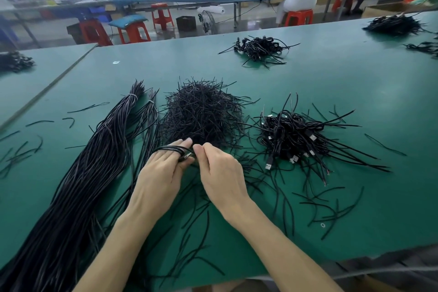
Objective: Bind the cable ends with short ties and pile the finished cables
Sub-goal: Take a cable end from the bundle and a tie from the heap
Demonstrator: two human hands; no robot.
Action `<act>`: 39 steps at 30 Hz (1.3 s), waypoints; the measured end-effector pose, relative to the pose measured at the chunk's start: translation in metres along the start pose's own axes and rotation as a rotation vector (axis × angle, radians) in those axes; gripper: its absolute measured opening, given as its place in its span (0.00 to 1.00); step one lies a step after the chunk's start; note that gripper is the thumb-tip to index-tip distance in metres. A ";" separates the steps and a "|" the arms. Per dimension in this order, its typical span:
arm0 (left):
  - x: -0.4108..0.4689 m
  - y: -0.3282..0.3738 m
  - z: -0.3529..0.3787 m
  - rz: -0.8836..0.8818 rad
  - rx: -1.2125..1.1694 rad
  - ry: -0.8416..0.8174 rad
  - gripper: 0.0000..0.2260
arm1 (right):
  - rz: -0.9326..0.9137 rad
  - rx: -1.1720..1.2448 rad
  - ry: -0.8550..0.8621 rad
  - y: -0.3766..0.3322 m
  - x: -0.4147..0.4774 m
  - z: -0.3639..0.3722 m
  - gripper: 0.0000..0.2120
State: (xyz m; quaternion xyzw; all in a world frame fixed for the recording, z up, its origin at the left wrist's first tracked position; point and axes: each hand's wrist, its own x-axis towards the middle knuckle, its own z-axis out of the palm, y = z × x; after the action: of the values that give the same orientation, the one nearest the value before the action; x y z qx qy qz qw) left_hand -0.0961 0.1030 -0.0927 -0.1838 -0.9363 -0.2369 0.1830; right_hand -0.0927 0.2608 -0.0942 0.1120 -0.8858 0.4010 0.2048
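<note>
We have a coiled cable [171,148] looped over the nearly straight fingers of our left hand [163,168], low over the worktop [331,92] just in front of the heap of ties [201,114]. The curled fingers of our right hand [220,173] pinch at the coil's edge by the plug; we cannot tell whether a tie sits in that pinch. The risk, as we judge it, is the coil springing loose if the left fingers slide out before a tie is twisted tight. Loose ends could also snag stray ties, or the unbound bundle [94,161] beside us, on the way to the finished pile [291,140].
</note>
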 end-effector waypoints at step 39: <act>0.011 -0.021 -0.018 -0.391 -1.860 0.049 0.23 | -0.079 0.169 -0.324 0.003 0.002 0.001 0.18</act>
State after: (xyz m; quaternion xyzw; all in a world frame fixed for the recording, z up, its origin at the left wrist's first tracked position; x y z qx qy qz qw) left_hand -0.1103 0.0795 -0.0816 -0.0906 -0.3823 -0.9176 -0.0600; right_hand -0.0956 0.2622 -0.0964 0.2266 -0.8652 0.4425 0.0650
